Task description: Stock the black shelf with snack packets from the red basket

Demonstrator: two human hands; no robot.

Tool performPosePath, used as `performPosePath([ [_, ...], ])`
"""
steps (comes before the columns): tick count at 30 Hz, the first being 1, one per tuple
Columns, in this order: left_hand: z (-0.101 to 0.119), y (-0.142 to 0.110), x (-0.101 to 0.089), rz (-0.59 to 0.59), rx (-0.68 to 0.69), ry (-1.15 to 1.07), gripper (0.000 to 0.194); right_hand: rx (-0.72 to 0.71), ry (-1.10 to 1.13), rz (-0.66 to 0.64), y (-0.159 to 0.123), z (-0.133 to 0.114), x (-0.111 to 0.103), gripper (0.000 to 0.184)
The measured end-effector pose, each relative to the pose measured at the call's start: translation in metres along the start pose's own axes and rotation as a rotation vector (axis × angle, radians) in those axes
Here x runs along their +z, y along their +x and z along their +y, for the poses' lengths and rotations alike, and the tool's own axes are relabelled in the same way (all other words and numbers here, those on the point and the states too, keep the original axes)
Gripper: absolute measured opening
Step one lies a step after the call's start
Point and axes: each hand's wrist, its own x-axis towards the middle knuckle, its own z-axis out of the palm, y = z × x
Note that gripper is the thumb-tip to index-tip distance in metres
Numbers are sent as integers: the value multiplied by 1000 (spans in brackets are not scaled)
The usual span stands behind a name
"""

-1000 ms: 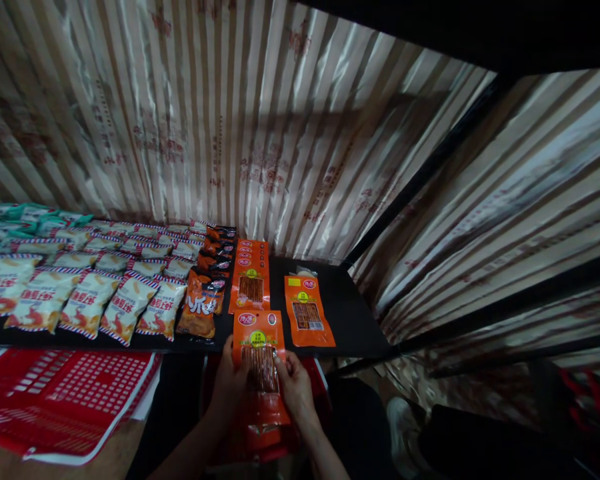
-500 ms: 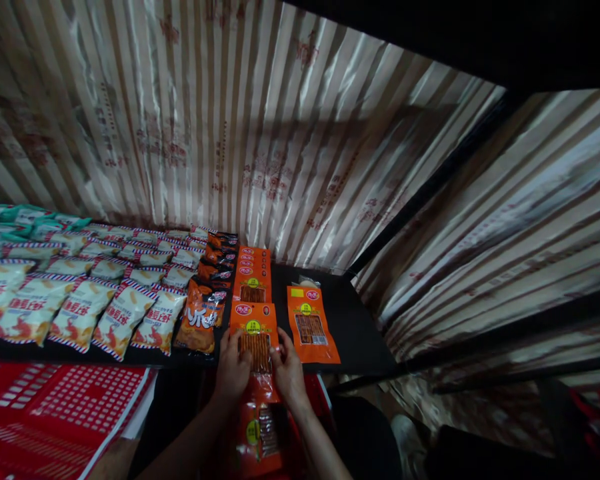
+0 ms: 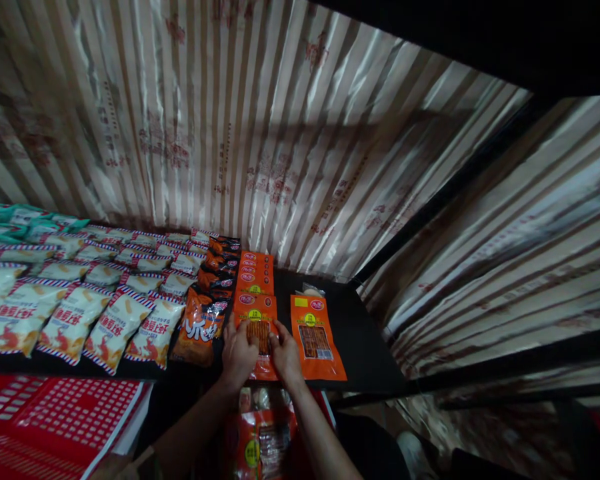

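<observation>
An orange snack packet [image 3: 257, 308] with a clear window lies at the front of a column of matching packets [image 3: 255, 267] on the black shelf, overlapping the one behind. My left hand [image 3: 239, 357] grips its left side, thumb over the window. On its right edge, my right hand [image 3: 286, 357] has its fingers closed, thumb on the front. Another orange packet [image 3: 316, 333] lies just right of my right hand. Below the shelf edge, between my forearms, more orange packets [image 3: 267, 440] show, partly hidden by my arms.
Left of my hands stand dark-and-orange snack bags [image 3: 200, 327], then rows of white snack bags [image 3: 97, 320] and green bags [image 3: 10, 223]. A red basket [image 3: 75, 413] is below at left. Striped sheeting [image 3: 190, 120] hangs behind; a black post [image 3: 430, 180] slants at right.
Both hands have pushed the orange packet farther back on the shelf, so it now covers more of the packet behind. My view has shifted slightly.
</observation>
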Motion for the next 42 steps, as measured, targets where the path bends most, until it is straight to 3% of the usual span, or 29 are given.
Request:
performPosePath([
  [10,8,19,2,36,66,165,42,10,-50,-40,29,-8,9,49],
  [20,16,22,4,34,71,225,41,11,-55,-14,41,1,14,47],
  [28,22,33,13,-3,254,273,35,26,-12,-36,44,1,11,50],
  [42,22,69,36,49,370,402,41,-27,-64,-25,47,-1,10,46],
])
